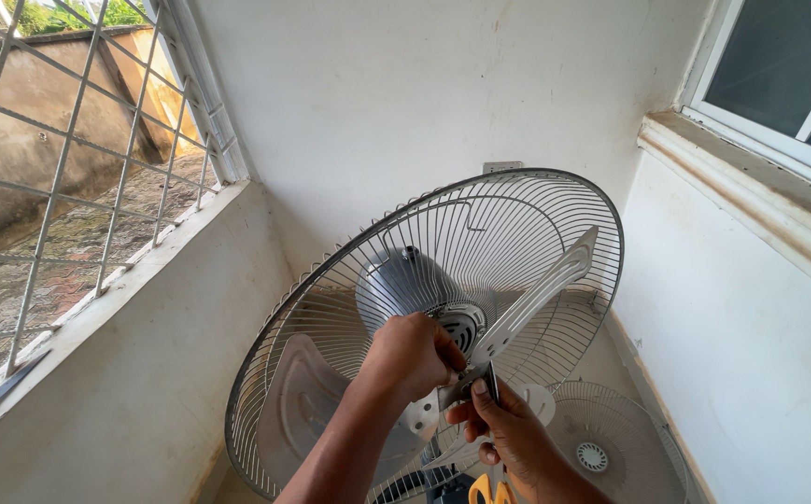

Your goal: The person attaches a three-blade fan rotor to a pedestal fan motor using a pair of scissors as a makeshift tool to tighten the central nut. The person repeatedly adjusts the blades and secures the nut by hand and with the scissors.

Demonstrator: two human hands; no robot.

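A standing fan tilts back in a narrow corner, its rear wire guard (480,201) still around the grey blades (541,294). The front guard is off. My left hand (410,355) is closed over the blade hub at the fan's centre, in front of the silver motor housing (396,280). My right hand (508,429) sits just below and to the right, gripping a dark metal tool (478,381) whose tip meets the hub next to my left fingers. What the tool's tip holds is hidden.
The detached front guard (615,443) lies on the floor at lower right. Yellow tool handles (487,490) show at the bottom edge. White walls close in on three sides, with a barred opening (78,168) at left and a window ledge (751,187) at right.
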